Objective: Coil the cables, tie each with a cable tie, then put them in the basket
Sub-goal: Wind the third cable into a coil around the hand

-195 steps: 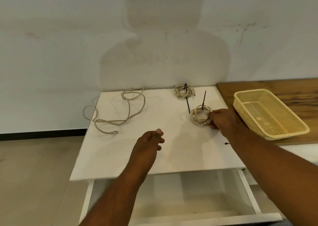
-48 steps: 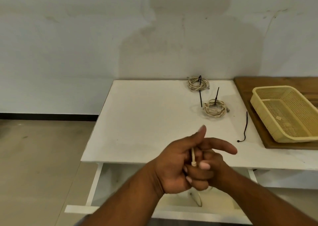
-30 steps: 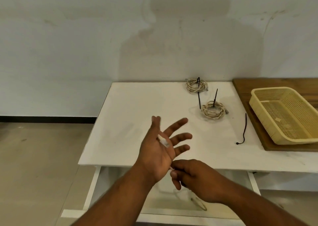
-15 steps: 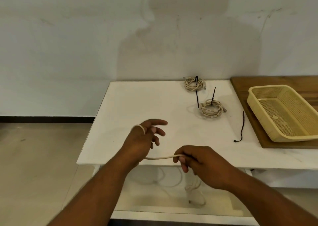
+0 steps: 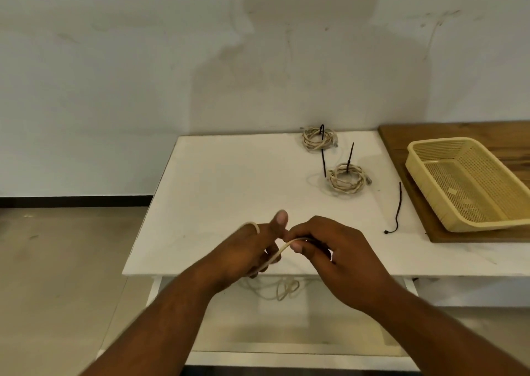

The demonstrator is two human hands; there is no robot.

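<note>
The cable (image 5: 282, 250) is up off the bench (image 5: 229, 180), held over the middle of its near edge between both hands. One turn passes over the back of the left grip (image 5: 246, 252). From there the cable crosses under the raised thumb to the right grip (image 5: 341, 258). The left grip's fingers curl down around the strand. The right grip pinches it between thumb and fingertips, just beside the left thumb. The cable's slack hangs below the near edge in a loose tangle over the open drawer (image 5: 286, 335).

Two cables are already wound. The far coil (image 5: 314, 140) lies at the far edge, right of centre, with a black tie (image 5: 322, 130) standing up from it. The near coil (image 5: 345, 179) sits just in front and slightly to the right, its own tie (image 5: 351, 153) also upright. A black strip (image 5: 324, 165) lies between the coils; whether it joins the far coil's tie I cannot tell. A loose tie (image 5: 398, 209) lies near the right edge, apart from the near coil.

Past the right edge, a cream mesh basket (image 5: 430, 186) rests on a wooden board (image 5: 447, 130). No coil lies in it. Behind the bench is a pale wall (image 5: 143, 74), and to the left a beige floor (image 5: 57, 261).
</note>
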